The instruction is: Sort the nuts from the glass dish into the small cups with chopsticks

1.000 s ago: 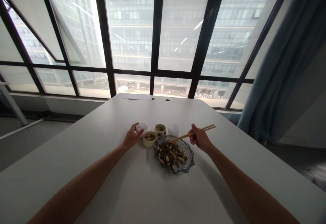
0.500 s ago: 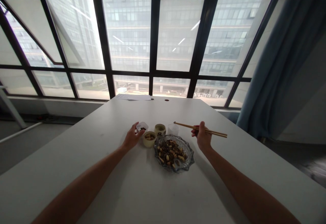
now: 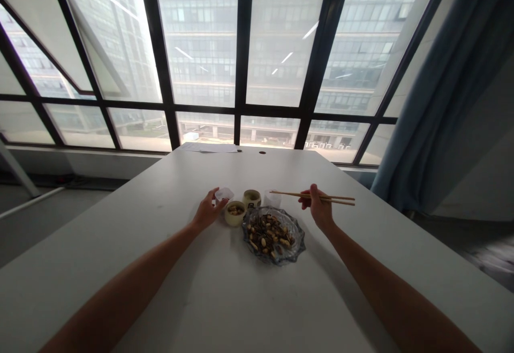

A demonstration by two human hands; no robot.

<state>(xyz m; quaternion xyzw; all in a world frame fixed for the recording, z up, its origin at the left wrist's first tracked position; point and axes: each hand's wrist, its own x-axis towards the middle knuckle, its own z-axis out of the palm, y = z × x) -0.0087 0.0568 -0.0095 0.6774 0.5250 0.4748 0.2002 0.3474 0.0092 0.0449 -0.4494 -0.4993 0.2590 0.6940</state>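
Note:
My left hand (image 3: 209,207) is closed around a small clear plastic cup (image 3: 225,193), its contents barely visible from here. Pinched in my right hand (image 3: 317,205) is a pair of wooden chopsticks (image 3: 341,200), pointing left. Their tips hover at a second clear plastic cup (image 3: 273,198); whether they grip anything is too small to tell. Between the hands stand two cream ceramic cups: the nearer cup (image 3: 235,220) holds pale nut-like pieces, and the farther cup (image 3: 252,203) bears dark characters. In front, a scalloped glass dish (image 3: 297,243) holds mixed peanuts and dark seeds (image 3: 268,232).
The white table (image 3: 225,299) stretches toward the windows. White paper sheets (image 3: 212,148) lie at its far edge, near two dark round spots. A blue curtain (image 3: 421,101) hangs on the right.
The clear cup in my left hand has tipped, and the dark pieces seen inside it are now mostly hidden. My right hand and the chopsticks have shifted slightly left. The view has tilted a little.

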